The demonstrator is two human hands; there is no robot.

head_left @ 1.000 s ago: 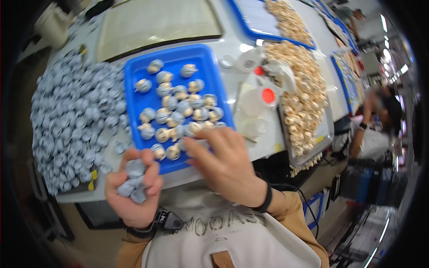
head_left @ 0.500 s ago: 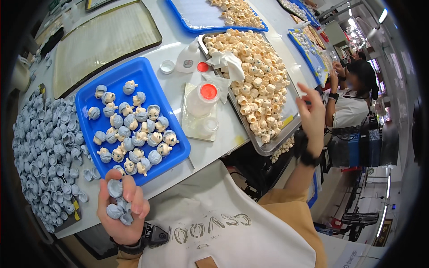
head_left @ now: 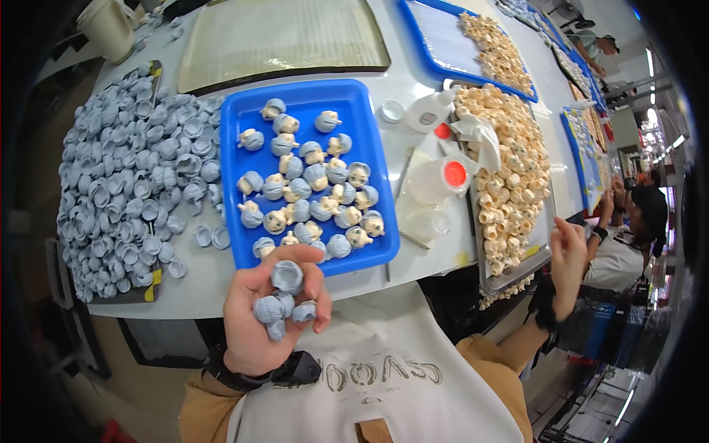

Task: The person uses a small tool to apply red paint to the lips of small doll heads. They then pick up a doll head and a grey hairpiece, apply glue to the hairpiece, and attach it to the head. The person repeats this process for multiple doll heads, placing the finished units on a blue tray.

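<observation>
My left hand (head_left: 255, 321) is curled around several grey-blue doll hair pieces (head_left: 287, 277), cupped shells with moulded strands, close to the near edge of a blue tray (head_left: 310, 90). In that tray lie several small doll heads (head_left: 358, 174), with cream faces and grey-blue hair pieces on them. Off to the right, my right hand (head_left: 567, 258) is raised by the near right corner of a metal tray (head_left: 506, 282). Its fingers are stretched out and nothing shows in them. A heap of cream doll face parts (head_left: 509, 177) fills much of the metal tray.
A large pile of loose hair pieces (head_left: 133, 184) covers the left of the table. Between the trays stand a red-topped container (head_left: 436, 183), a white squeeze bottle (head_left: 430, 114) and a crumpled tissue (head_left: 480, 140). A co-worker (head_left: 617, 255) sits at the right.
My view has turned left, so the trays sit farther right in it. The left hand still holds the hair pieces; the right hand's fingers have drawn closer together.
</observation>
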